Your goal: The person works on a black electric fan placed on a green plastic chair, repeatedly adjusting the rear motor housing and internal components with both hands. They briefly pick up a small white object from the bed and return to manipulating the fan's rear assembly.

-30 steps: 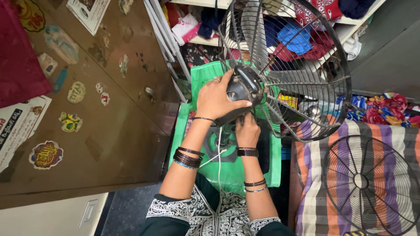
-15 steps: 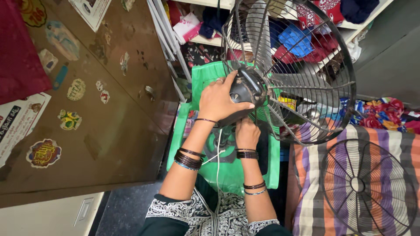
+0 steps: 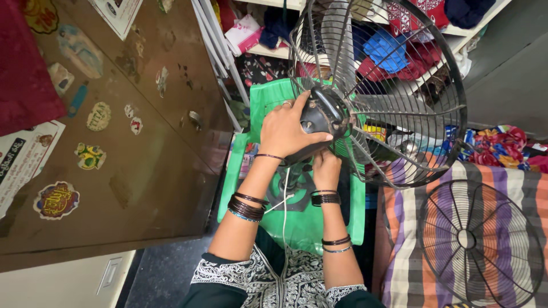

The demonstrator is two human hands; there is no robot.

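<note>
Head cam: fan motor (image 3: 322,114), rear cage (image 3: 394,85) blocking shelves, loose grille (image 3: 479,239) nearby

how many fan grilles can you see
2: one wire grille mounted on the fan above the green chair, one loose grille lying on the striped cloth at right.

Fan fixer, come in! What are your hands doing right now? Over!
Left hand grips fan motor. Right hand grips beneath it. Rear grille attached; loose grille lies aside.

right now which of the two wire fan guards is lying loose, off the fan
The flat round guard lying on the striped cloth at lower right. The other, domed guard is on the fan, whose motor housing both hands grip.
</note>
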